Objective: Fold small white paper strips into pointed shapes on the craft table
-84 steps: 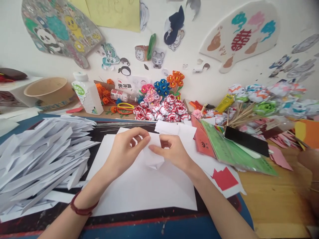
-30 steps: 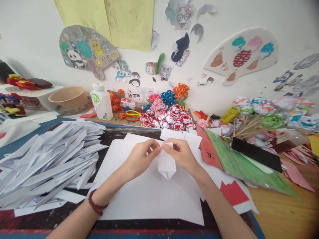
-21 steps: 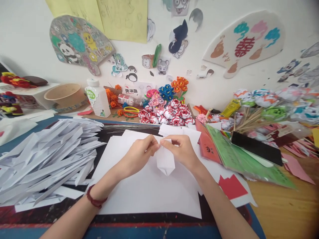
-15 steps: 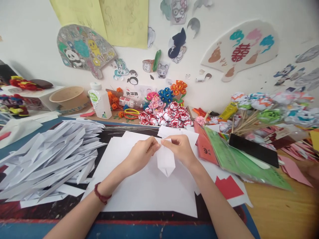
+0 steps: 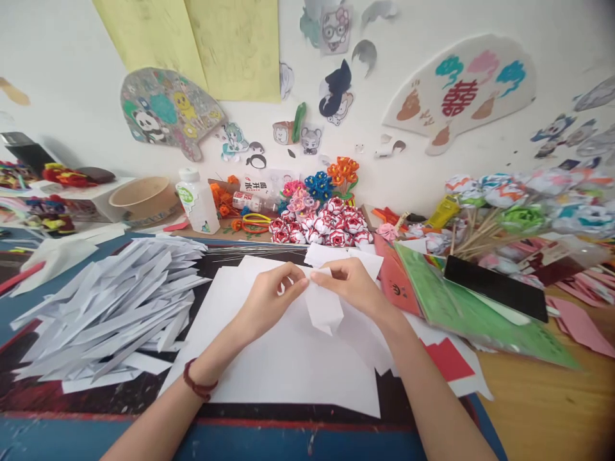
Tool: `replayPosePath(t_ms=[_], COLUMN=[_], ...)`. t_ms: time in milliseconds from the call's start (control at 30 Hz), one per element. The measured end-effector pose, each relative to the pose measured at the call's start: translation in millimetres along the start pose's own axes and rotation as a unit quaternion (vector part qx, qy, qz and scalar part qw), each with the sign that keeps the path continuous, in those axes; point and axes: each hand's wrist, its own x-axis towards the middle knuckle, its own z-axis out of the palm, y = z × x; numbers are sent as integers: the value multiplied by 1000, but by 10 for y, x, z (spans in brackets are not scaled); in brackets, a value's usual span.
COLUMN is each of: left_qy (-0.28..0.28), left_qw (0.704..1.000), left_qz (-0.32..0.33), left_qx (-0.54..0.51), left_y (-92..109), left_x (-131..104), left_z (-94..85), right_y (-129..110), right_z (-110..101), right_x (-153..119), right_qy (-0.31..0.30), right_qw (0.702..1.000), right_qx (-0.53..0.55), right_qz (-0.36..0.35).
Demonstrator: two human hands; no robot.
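Observation:
Between my two hands hangs a small folded piece of white paper (image 5: 325, 308), its pointed end hanging down. My left hand (image 5: 275, 296) pinches its upper edge with thumb and forefinger. On the other side my right hand (image 5: 346, 285) pinches the same edge, thumb close to the left thumb. Part of the upper edge is hidden by the fingers. Beneath, large white paper sheets (image 5: 269, 358) lie flat on the dark mat. To the left is a big heap of folded white paper strips (image 5: 125, 301).
Red-and-white paper flowers (image 5: 331, 224) and a white bottle (image 5: 196, 202) stand along the wall. On the right lie a green packet (image 5: 480, 314), a black phone (image 5: 494, 288) and red paper pieces (image 5: 446, 358). Several thin wires (image 5: 254, 251) lie behind the sheets.
The folded paper has tilted, its pointed end swinging slightly right and turning to show another face. Both hands stay pinched at its top. The camera view has shifted a little.

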Motion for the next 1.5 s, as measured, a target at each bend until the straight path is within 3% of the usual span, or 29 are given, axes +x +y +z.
replayPosePath(t_ms=[333,733,933,1100,1500], left_qy=[1,-14,-10,-26,-41], left_qw=[1000,999,1000,999,999], left_qz=[-6,13,19,13,-11], left_qx=[-7,-25,-22,-18,-13], left_y=[8,-27,-31,-30,-99], left_x=[-29,-49,-51,-62,-49], left_z=[-57,-129,-136,-118,-119], right_y=[-114,-155,-142,-110,-37], right_z=[-32,32,78,72,78], right_x=[-35,-33,-32,-54,-12], right_qy=[-58,-81,-48,-58,-74], right_qw=[998,996,998,996,994], right_qx=[-10,10,-6,-57,-65], right_qz=[22,41,37,34,39])
